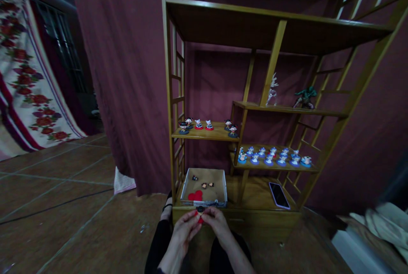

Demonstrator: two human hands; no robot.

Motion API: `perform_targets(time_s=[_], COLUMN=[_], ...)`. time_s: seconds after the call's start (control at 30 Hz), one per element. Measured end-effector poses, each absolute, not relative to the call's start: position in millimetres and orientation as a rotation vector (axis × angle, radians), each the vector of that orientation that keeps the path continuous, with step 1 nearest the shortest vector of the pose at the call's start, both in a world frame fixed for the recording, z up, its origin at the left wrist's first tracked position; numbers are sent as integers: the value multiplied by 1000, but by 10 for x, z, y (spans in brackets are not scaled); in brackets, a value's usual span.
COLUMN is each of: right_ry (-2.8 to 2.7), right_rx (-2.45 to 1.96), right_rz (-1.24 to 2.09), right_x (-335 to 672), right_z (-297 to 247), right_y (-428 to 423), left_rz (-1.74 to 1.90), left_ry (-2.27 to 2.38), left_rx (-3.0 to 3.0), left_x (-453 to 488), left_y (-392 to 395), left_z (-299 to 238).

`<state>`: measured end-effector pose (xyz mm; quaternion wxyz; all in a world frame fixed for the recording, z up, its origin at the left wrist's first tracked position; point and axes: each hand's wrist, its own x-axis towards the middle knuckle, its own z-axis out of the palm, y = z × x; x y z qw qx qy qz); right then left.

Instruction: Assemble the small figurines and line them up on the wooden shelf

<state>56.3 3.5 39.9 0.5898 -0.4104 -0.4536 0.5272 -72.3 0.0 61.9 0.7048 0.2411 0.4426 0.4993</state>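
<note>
Just in front of the cardboard box [225, 186], my left hand [185, 230] and my right hand [219, 223] pinch a small figurine [200, 210] between their fingertips. The figurine has black hair and a red part at its bottom; my fingers hide some of it. Inside the box lie several small dark-haired figurine pieces [204, 186] and a few overlapping red discs [196, 195]. On the shelf above, dark-haired figurines [183, 127] on dark bases stand at both ends, with two white-and-black figurines [208, 125] on red bases between them.
The wooden display rack [219, 131] holds several blue-and-white figurines [269, 160] on a lower right shelf. A clear deer ornament [272, 91] and a green figure [306, 96] stand above. A phone [279, 195] lies on the bottom board. A white box [357, 250] sits at the right.
</note>
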Motion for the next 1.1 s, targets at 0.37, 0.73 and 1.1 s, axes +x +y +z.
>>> perform_targets(time_s=[0.37, 0.73, 1.1], right_ry=[-896, -910, -1024], right_rx=[-836, -768, -819], right_rz=[1431, 1492, 1327], right_x=[644, 684, 683], right_z=[516, 494, 440], right_y=[3, -38, -13], left_rz=[1099, 1171, 1328], left_ry=[897, 849, 934], left_rx=[427, 553, 760], left_x=[-665, -624, -542], left_y=[101, -8, -77], left_z=[705, 696, 654])
